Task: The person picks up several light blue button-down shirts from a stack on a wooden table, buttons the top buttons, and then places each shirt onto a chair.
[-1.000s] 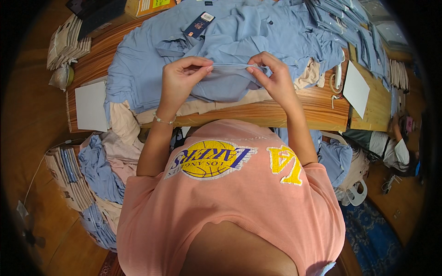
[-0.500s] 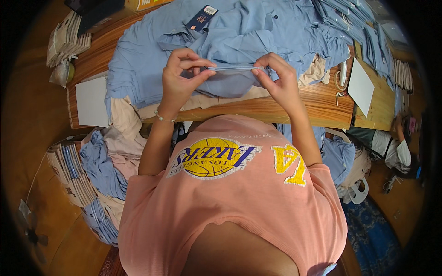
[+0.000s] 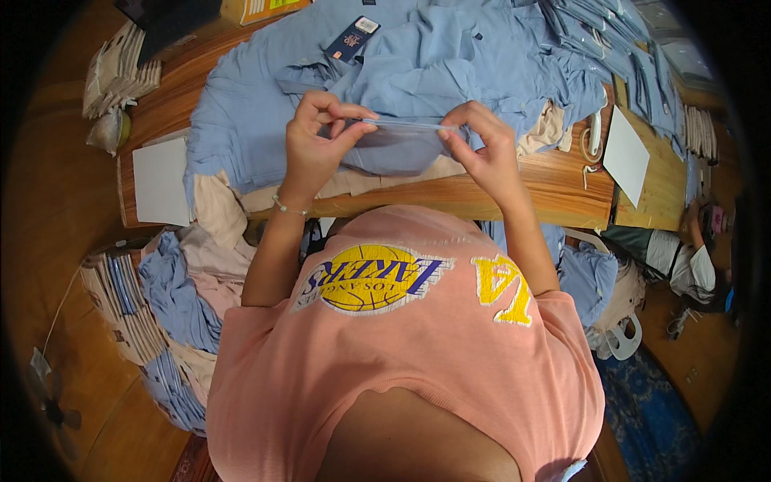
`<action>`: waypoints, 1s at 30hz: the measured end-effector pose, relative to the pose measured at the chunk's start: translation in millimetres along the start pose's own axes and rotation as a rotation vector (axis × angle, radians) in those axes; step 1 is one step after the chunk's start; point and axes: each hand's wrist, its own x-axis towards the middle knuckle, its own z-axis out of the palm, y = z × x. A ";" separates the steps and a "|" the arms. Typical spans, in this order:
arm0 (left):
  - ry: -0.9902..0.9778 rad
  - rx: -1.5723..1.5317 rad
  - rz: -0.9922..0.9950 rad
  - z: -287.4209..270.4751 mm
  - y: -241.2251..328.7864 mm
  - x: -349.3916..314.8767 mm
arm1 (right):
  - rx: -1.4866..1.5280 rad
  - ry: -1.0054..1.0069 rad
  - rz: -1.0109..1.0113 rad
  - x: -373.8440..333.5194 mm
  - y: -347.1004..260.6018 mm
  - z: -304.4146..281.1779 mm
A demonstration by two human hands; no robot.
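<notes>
Pinching was done at both ends of a thin pale-blue strip (image 3: pixel 409 124): one end was gripped between thumb and fingers of the left hand (image 3: pixel 312 146), the other between thumb and fingers of the right hand (image 3: pixel 491 151). The strip was stretched nearly level between the two, probably so that its edge would be drawn straight and seen clearly; whether it was a cloth hem or clear film could not be told.

Beneath and beyond both hands, blue garments (image 3: pixel 249 104) were heaped on the wooden surface (image 3: pixel 562 197), perhaps so that they could be reached easily. Folded blue garments (image 3: pixel 630 40) were stacked beyond the right hand, to its right, seemingly for tidiness. A white board (image 3: pixel 159 181) was laid left of the left hand, and a white sheet (image 3: pixel 626 153) right of the right hand; their purpose was not shown.

A navy tag (image 3: pixel 353 38), with small print and a pale barcode label, was left face up beyond the left hand. Nearer than both hands, a purple-lettered yellow ball emblem (image 3: pixel 373 277) was printed on the worn pink shirt (image 3: pixel 385 353).
</notes>
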 end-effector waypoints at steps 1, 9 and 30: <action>-0.025 0.104 0.014 -2.3 3.2 6.3 | 0.012 -0.048 -0.015 2.5 2.6 -2.0; -0.336 0.824 -0.410 -53.2 -75.6 -24.9 | -0.271 -0.248 0.181 40.3 105.5 -9.2; 0.059 -0.601 -0.061 -126.9 68.0 -11.0 | 0.980 0.163 -0.709 -48.9 3.0 -274.9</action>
